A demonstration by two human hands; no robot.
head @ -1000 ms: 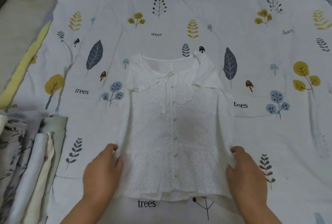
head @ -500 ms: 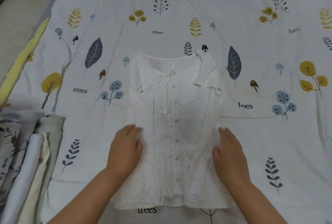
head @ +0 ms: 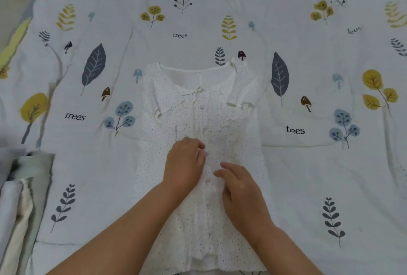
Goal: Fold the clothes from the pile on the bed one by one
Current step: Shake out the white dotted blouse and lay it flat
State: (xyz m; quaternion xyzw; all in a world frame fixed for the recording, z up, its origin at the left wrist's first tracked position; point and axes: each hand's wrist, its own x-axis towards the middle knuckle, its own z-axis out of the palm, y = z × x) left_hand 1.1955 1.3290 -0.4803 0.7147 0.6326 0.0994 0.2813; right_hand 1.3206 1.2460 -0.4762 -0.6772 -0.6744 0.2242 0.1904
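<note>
A white dotted blouse (head: 237, 125) lies face up on the bed, collar away from me, with both side edges and the short sleeves folded in toward the button line. My left hand (head: 185, 164) rests palm down on the left folded flap at mid-body. Just below and to its right, my right hand (head: 240, 188) presses the right flap near the buttons. Both hands lie flat on the cloth with fingers loosely together; neither lifts it.
The bed sheet (head: 319, 164) is white with printed leaves, trees and mushrooms. A stack of grey, white and cream clothes (head: 19, 204) sits at the lower left edge. A yellow strip and the floor (head: 13, 10) show at the upper left.
My hands have carried the blouse's two side edges from its outer hem inward, and they now meet at the button line. The blouse has become narrower.
</note>
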